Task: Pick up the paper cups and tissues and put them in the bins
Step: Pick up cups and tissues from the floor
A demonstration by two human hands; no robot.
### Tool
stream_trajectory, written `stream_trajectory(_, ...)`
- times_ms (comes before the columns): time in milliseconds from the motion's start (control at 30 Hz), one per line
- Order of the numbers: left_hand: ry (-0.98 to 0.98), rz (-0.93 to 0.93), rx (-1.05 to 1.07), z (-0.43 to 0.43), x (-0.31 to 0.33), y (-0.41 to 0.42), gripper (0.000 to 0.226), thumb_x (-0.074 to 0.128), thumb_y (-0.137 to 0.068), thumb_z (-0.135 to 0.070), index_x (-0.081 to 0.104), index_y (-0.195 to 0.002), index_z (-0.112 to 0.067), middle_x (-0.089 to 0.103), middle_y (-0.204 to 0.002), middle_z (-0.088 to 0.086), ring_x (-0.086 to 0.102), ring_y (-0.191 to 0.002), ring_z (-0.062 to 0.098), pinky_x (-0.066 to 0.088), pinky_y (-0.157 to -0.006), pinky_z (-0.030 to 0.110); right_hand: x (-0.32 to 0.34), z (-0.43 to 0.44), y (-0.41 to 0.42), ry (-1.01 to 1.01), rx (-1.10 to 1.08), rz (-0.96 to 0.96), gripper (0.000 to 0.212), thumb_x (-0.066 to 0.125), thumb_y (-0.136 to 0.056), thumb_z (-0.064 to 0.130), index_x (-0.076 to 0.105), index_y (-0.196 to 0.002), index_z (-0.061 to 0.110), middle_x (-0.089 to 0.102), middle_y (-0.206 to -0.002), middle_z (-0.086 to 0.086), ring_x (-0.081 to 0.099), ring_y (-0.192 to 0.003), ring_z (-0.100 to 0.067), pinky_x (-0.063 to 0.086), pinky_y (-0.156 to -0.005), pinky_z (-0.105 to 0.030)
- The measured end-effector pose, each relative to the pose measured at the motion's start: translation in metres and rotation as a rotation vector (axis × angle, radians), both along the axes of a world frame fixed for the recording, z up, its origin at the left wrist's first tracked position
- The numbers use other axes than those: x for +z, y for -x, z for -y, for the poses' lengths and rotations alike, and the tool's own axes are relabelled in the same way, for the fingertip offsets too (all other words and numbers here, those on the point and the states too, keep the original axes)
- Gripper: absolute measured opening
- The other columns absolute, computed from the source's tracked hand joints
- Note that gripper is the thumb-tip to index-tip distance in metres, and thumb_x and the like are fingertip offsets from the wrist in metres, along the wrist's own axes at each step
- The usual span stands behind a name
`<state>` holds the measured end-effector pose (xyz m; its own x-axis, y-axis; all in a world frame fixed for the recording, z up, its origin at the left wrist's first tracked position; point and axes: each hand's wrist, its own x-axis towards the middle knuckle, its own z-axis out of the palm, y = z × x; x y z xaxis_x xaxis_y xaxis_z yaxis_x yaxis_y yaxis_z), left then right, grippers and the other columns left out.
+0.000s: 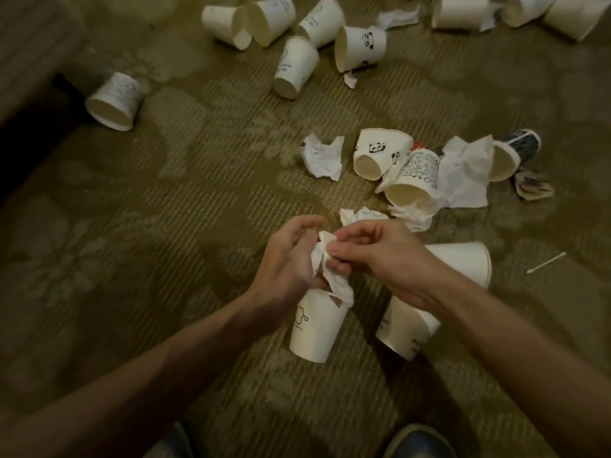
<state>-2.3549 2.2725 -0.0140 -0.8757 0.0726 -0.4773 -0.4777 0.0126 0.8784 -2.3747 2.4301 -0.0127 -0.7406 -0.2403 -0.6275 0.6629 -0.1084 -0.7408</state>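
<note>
The left hand (291, 259) curls loosely round a crumpled tissue (332, 276), and the right hand (373, 256) pinches the same tissue with its fingertips, just above a paper cup (314, 328). I judge the picking-up step is in hand. No bin is visible, so the tissue must next be carried to one, and many other cups (297, 67) lie on the carpet floor (165, 226).

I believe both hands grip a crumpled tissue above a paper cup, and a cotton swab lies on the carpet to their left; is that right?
Not quite: the head view shows the cotton swab on the carpet to their right, not left. The rest holds: the left hand and right hand both grip the crumpled tissue above the paper cup.
</note>
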Motion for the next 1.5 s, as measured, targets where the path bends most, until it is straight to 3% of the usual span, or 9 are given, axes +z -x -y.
stream_trajectory(133,-0.045,0.097,0.083,-0.015,0.015,0.002,0.028,0.041,-0.106,-0.030,0.067,-0.096,-0.024,0.075,-0.080,-0.003,0.074,-0.075,0.013,0.061,-0.061,0.035,0.000,0.006,-0.003,0.192,-0.132,0.047,0.010,0.074,-0.068,0.001,0.077,-0.073,0.008,0.075,-0.082,-0.013,0.073,-0.073,-0.018,0.058,-0.062,-0.022)
stream_trajectory(300,0.024,0.114,-0.077,-0.013,0.014,0.003,0.025,0.051,-0.101,-0.029,0.073,-0.091,-0.023,0.076,-0.083,0.001,0.074,-0.075,0.016,0.058,-0.057,0.030,-0.002,-0.014,-0.003,0.281,0.059,0.080,0.019,0.060,-0.090,0.001,0.070,-0.106,0.000,0.074,-0.097,-0.015,0.073,-0.083,-0.019,0.057,-0.066,-0.022)
stream_trajectory(433,0.200,0.110,-0.078,-0.002,0.006,0.010,0.012,0.062,-0.094,-0.017,0.074,-0.095,-0.016,0.073,-0.073,0.001,0.068,-0.060,0.010,0.050,-0.049,0.022,-0.007,-0.028,0.011,-0.302,0.074,-0.112,0.013,0.061,-0.094,0.007,0.069,-0.104,0.008,0.069,-0.092,-0.008,0.070,-0.070,-0.016,0.059,-0.062,-0.027)
stream_trajectory(533,0.336,0.098,-0.056,-0.001,0.001,0.015,0.020,0.062,-0.095,-0.022,0.075,-0.080,-0.024,0.070,-0.075,0.002,0.064,-0.060,0.008,0.048,-0.046,0.022,-0.022,-0.031,0.021,-0.820,0.260,-0.395,0.027,0.061,-0.095,0.020,0.063,-0.122,0.023,0.060,-0.119,-0.001,0.061,-0.105,-0.019,0.053,-0.091,-0.039)
stream_trajectory(700,0.317,0.047,-0.016,-0.006,0.000,0.016,0.034,0.055,-0.099,-0.033,0.071,-0.073,-0.018,0.059,-0.062,0.002,0.051,-0.048,0.007,0.042,-0.046,0.022,-0.057,-0.027,0.025,-1.036,0.483,-0.486,0.043,0.063,-0.092,0.023,0.055,-0.134,0.025,0.049,-0.133,-0.008,0.051,-0.119,-0.025,0.042,-0.097,-0.036)
stream_trajectory(867,0.261,0.109,-0.070,-0.010,0.008,0.011,0.033,0.048,-0.101,-0.040,0.070,-0.090,-0.017,0.061,-0.061,-0.006,0.056,-0.050,0.003,0.042,-0.043,0.018,-0.060,-0.023,0.030,-1.129,0.479,-0.532,0.020,0.063,-0.092,0.019,0.069,-0.110,0.012,0.064,-0.112,-0.012,0.060,-0.101,-0.025,0.048,-0.084,-0.035)
stream_trajectory(1067,0.245,0.116,-0.022,-0.008,0.008,0.010,0.025,0.048,-0.101,-0.041,0.066,-0.097,-0.025,0.066,-0.087,-0.006,0.065,-0.062,0.001,0.047,-0.047,0.014,-0.045,-0.019,0.028,-0.836,0.326,-0.432,0.009,0.075,-0.084,0.021,0.075,-0.093,0.017,0.072,-0.091,0.001,0.068,-0.085,-0.012,0.054,-0.075,-0.030)
stream_trajectory(1267,0.206,0.037,0.130,-0.012,0.011,0.015,0.023,0.045,-0.100,-0.048,0.058,-0.096,-0.029,0.068,-0.067,-0.015,0.063,-0.055,-0.006,0.043,-0.041,0.012,-0.014,-0.006,0.002,-0.187,0.123,-0.236,0.005,0.079,-0.080,0.013,0.075,-0.083,0.014,0.073,-0.070,-0.005,0.066,-0.060,-0.012,0.059,-0.067,-0.027)
stream_trajectory(1500,0.130,0.002,-0.007,-0.023,0.014,0.011,0.052,0.033,-0.096,-0.064,0.063,-0.117,-0.027,0.074,-0.096,-0.003,0.072,-0.075,0.006,0.053,-0.053,0.021,-0.002,0.009,-0.008,-0.023,0.051,-0.158,0.009,0.075,-0.082,0.011,0.076,-0.090,0.009,0.075,-0.078,-0.005,0.072,-0.068,-0.015,0.057,-0.066,-0.025)
